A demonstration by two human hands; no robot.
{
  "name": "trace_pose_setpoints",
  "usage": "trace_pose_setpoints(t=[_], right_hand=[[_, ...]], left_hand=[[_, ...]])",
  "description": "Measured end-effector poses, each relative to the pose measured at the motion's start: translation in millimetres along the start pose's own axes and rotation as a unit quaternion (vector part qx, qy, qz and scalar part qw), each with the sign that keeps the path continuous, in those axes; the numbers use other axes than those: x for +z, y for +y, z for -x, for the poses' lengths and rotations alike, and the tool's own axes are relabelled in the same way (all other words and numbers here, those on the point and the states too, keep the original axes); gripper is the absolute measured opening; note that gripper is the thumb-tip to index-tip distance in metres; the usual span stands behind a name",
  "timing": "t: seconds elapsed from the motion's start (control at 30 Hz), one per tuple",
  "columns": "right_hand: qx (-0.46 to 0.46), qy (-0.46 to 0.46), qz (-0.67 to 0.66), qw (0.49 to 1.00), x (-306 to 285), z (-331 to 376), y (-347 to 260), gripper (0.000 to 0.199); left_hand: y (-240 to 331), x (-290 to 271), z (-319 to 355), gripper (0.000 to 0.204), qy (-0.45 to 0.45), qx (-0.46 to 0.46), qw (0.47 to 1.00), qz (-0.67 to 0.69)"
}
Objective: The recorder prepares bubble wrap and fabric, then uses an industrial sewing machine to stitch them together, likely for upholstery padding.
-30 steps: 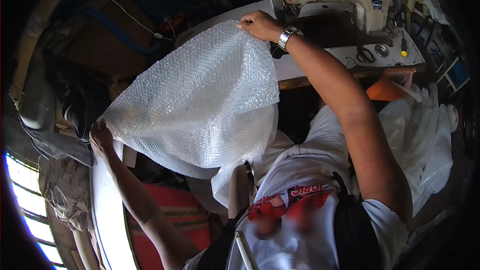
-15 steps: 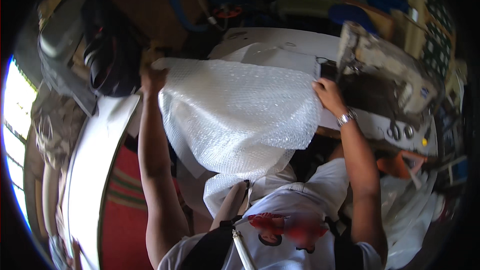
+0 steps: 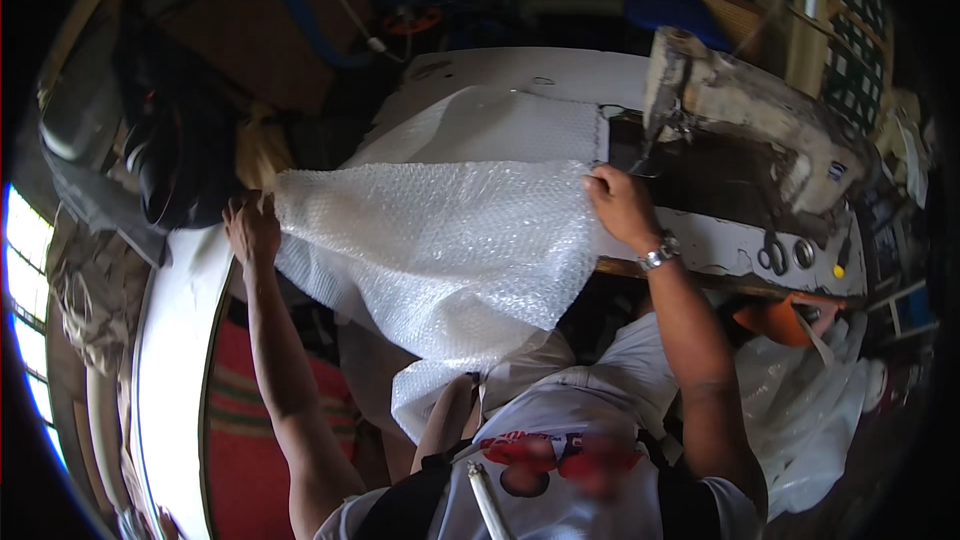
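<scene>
Fingers of the left hand [image 3: 252, 228] pinch one corner of the bubble wrap sheet [image 3: 440, 240]; fingers of the right hand [image 3: 622, 206] grip the opposite corner. Sheet held stretched between both hands, its far part lying on the white table [image 3: 520, 68], its lower part hanging toward the person's lap. Right hand sits just beside the worn sewing machine [image 3: 750, 120]. Scissors [image 3: 772, 252] lie on the machine's base, to the right of the wristwatch [image 3: 657, 255].

Clear bubble wrap sheet [image 3: 450, 240] stretched flat, lower edge drooping.
</scene>
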State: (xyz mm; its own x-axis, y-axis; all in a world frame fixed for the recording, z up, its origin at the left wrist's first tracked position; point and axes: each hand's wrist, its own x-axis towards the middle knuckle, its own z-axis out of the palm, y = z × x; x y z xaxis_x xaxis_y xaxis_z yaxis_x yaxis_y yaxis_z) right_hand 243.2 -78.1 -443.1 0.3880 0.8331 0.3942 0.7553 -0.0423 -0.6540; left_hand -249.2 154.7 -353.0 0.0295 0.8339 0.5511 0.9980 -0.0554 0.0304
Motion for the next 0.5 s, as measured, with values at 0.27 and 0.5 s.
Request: trace_pose_setpoints(t=[0.27,0.5], right_hand=[[0.033,0.004,0.001,0.999,-3,-2,-8,0.024],[0.008,0.005,0.024,1.000,-5,-2,4,0.027]], left_hand=[[48,-27,21,0.058,0.261,0.173,0.940,0.136],[203,-4,43,0.028,-0.107,0.380,0.835,0.384]])
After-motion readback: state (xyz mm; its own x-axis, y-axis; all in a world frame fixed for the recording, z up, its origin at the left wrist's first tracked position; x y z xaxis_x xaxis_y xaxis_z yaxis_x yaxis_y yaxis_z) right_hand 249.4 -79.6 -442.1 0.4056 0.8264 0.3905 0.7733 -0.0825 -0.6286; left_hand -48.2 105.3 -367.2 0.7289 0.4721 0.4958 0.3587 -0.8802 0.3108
